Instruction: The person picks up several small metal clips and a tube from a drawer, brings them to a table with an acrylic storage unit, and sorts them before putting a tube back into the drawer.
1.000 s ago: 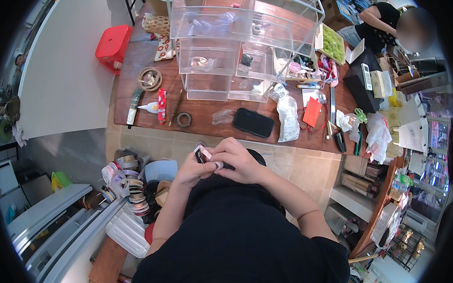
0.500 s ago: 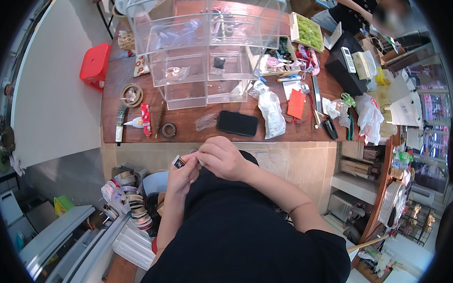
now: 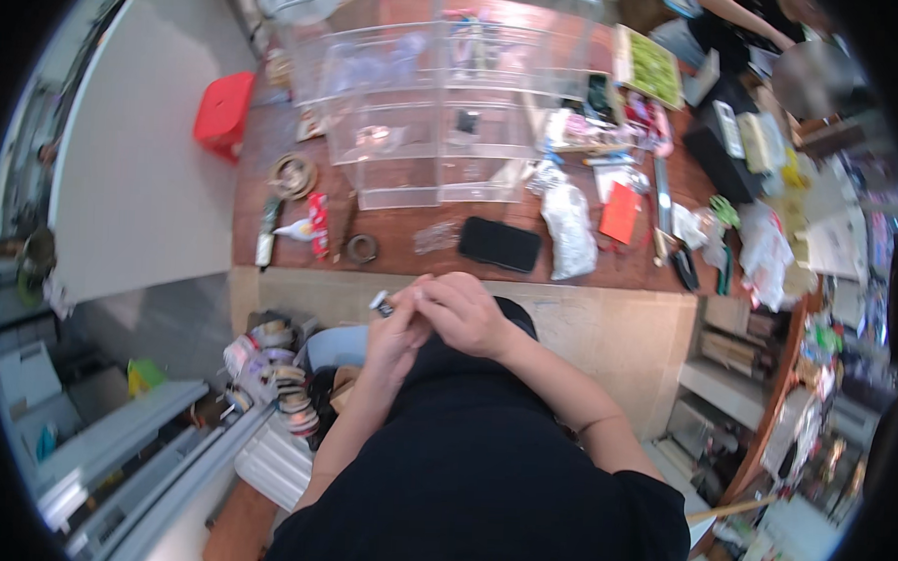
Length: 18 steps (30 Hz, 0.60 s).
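Note:
In front of my body, just short of the table's near edge, my two hands are pressed together. My left hand (image 3: 396, 336) is closed round a small black-and-white box-like piece (image 3: 382, 304), whose end sticks out past the fingers. Over its fingertips lies my right hand (image 3: 465, 317), with bent fingers pinched together. Whatever sits between the fingertips is hidden. On the table beyond them are a black phone (image 3: 500, 245), a crumpled clear wrapper (image 3: 435, 237) and a dark tape roll (image 3: 361, 249).
A clear drawer unit (image 3: 440, 132) stands mid-table. To its left are a red-and-white tube (image 3: 318, 225) and tan tape roll (image 3: 292, 176); to its right, a white plastic packet (image 3: 569, 232) and red card (image 3: 620, 212). A red stool (image 3: 223, 115) stands left. Another person (image 3: 740, 29) is far right.
My view has swung a little, so the table appears shifted right. My hands have drawn closer together, and less of the small black-and-white piece shows.

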Available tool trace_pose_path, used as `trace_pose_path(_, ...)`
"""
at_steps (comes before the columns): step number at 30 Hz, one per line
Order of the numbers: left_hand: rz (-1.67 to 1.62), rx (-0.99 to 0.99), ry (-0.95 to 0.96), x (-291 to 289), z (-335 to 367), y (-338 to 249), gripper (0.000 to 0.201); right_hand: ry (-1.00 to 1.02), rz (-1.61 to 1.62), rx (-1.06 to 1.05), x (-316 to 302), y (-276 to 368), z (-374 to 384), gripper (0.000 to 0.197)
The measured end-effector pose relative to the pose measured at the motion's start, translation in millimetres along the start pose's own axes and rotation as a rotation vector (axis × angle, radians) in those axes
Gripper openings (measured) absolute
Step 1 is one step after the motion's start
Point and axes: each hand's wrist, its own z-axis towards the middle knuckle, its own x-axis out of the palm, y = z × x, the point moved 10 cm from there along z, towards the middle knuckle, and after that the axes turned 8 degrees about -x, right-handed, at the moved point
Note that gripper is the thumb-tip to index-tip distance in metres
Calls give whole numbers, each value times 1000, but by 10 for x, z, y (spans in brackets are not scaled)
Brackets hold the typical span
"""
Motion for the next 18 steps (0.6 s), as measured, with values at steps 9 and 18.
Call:
trace_pose_path(9, -230, 39, -86, -546, -1, -25, 25, 139, -24, 356, 61, -1081, 30, 16)
trace_pose_path(18, -295, 13, -29, -689, -115, 66, 25, 1167, -464, 592, 1127, -2892, -903, 29)
